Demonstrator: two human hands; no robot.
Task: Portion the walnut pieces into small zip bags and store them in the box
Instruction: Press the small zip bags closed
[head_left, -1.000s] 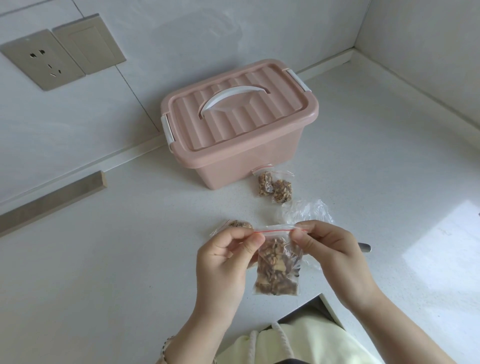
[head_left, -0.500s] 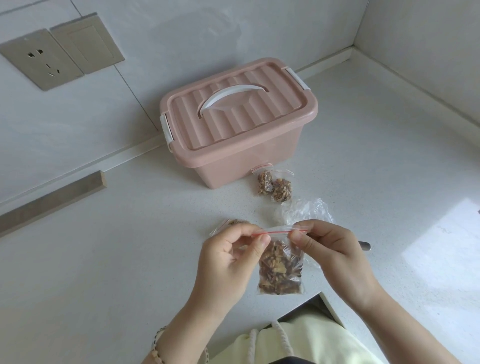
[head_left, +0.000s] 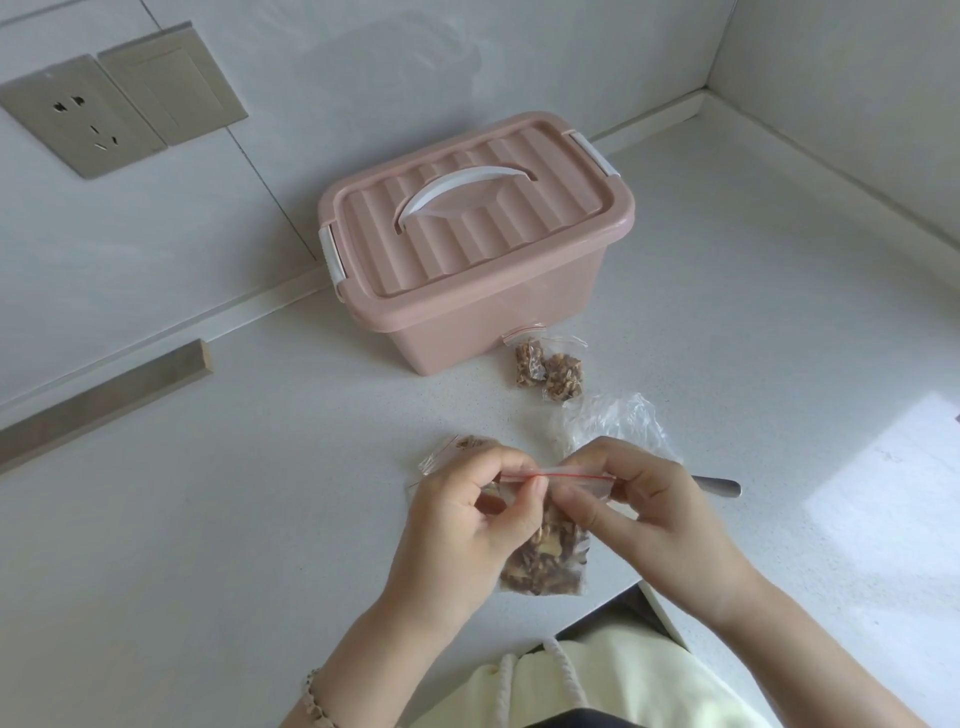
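A small clear zip bag (head_left: 548, 564) with a red seal line hangs above the counter, filled with walnut pieces. My left hand (head_left: 462, 525) pinches its top at the left end, and my right hand (head_left: 644, 512) pinches the top at the right end. The pink box (head_left: 467, 291) stands behind with its ribbed lid shut and white handle lying flat. Two filled zip bags (head_left: 548, 366) lie at the box's front right corner. Another bag with walnuts (head_left: 452, 449) lies partly hidden behind my left hand.
A crumpled clear plastic bag (head_left: 618, 421) lies behind my right hand, and a metal spoon handle (head_left: 719, 487) sticks out to its right. A wall socket (head_left: 83, 119) and tiled walls bound the white counter (head_left: 208, 519). The counter's edge runs close to my body.
The bag and both hands have stayed in place. My left thumb and finger have slid slightly rightward along the seal toward my right hand.
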